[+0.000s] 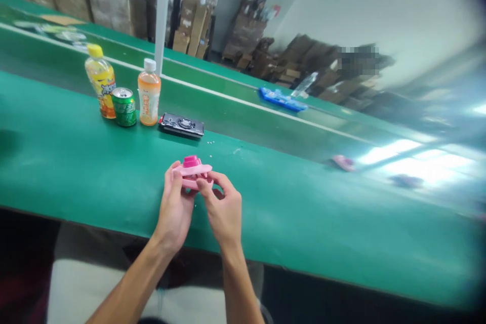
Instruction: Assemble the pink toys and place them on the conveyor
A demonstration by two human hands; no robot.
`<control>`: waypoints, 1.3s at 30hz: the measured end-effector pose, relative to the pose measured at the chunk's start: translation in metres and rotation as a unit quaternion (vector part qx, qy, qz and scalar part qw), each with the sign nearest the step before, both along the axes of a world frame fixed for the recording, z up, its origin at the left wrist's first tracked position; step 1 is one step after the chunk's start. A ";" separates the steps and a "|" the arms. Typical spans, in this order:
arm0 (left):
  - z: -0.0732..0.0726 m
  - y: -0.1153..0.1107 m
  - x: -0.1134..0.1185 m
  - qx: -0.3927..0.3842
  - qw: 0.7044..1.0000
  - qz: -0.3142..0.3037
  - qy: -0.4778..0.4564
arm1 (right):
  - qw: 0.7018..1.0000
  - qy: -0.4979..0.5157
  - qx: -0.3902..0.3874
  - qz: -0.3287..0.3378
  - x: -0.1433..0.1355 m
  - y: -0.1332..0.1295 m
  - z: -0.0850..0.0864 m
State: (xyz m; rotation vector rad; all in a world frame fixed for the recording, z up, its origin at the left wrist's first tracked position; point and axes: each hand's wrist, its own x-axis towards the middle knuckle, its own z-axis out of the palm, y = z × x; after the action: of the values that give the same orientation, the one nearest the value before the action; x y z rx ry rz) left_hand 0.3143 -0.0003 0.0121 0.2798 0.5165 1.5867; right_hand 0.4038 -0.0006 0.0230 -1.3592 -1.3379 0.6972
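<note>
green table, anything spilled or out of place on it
Small pale crumbs lie scattered on the green table near the black device. Both hands hold a pink toy. The two bottles and can stand upright.

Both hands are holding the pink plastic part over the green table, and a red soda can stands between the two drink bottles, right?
Not quite: the head view shows the aluminium soda can is green. Both the left hand and right hand do hold the pink plastic part over the green table, between two drink bottles.
</note>
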 end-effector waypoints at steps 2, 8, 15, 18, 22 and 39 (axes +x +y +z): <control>0.001 0.000 0.001 -0.009 1.000 0.000 -0.020 | 0.999 -0.017 0.030 0.001 0.000 0.001 0.000; -0.011 0.004 0.000 0.002 0.999 -0.014 0.048 | 0.987 -0.119 0.108 -0.019 0.007 0.002 -0.003; -0.025 0.001 -0.002 -0.003 0.974 -0.017 0.228 | 0.990 -0.051 0.111 -0.075 0.005 -0.005 -0.035; -0.023 0.001 -0.003 0.013 0.968 -0.025 0.249 | 0.988 -0.007 0.125 -0.089 0.003 -0.007 -0.048; -0.025 0.005 -0.005 0.035 0.979 -0.061 0.194 | 0.978 0.121 0.149 -0.084 0.002 -0.007 -0.046; -0.040 0.021 -0.045 0.134 0.875 -0.104 0.454 | 0.992 -0.061 -0.061 0.089 0.077 0.028 -0.020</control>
State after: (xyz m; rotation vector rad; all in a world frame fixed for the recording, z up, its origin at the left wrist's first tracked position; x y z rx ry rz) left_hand 0.2691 0.0212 -0.0280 1.2858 0.9389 1.2398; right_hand 0.4804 0.0277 0.0033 -1.4087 -1.5491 0.8396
